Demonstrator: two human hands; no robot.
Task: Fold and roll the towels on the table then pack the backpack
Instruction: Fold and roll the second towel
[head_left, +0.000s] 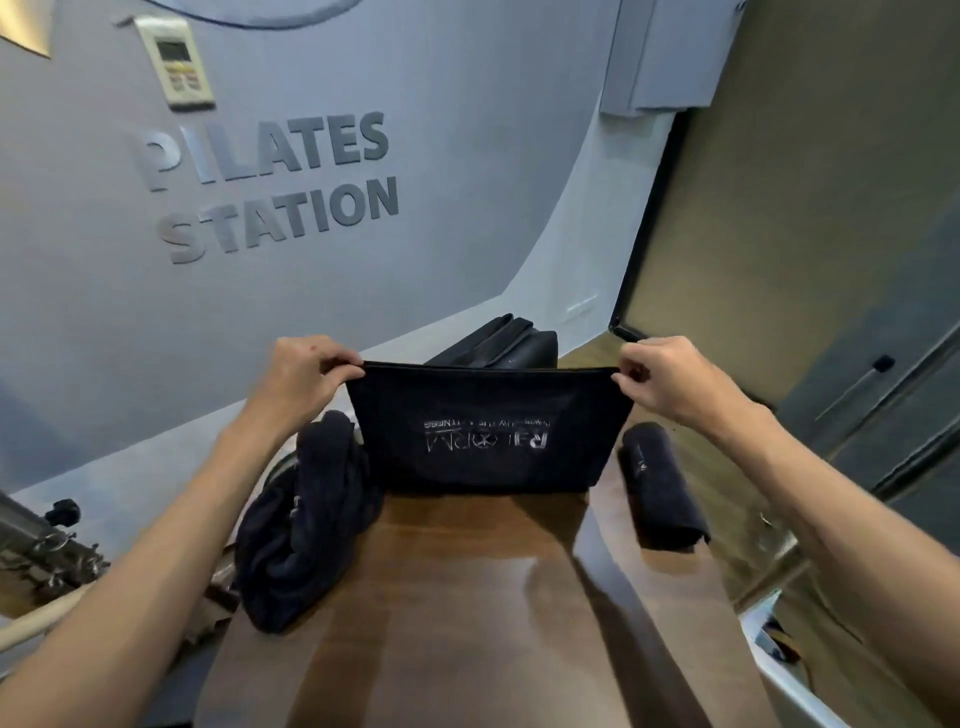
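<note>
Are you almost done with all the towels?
Not yet. One rolled towel lies finished on the table. Both hands, left hand and right hand, hold up another towel. A crumpled pile waits, and the backpack still needs packing.

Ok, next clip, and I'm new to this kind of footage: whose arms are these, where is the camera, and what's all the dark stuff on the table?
There is no machine here. One camera sits on a person's head and looks forward and down, so the two bare arms are the wearer's own. The left hand and right hand each pinch a top corner of a dark towel, holding it up with its lower edge on the wooden table. Its printed logo reads upside down from here. A heap of unfolded dark towels lies at the left, one rolled towel at the right, and a black backpack stands behind, by the wall.
</note>
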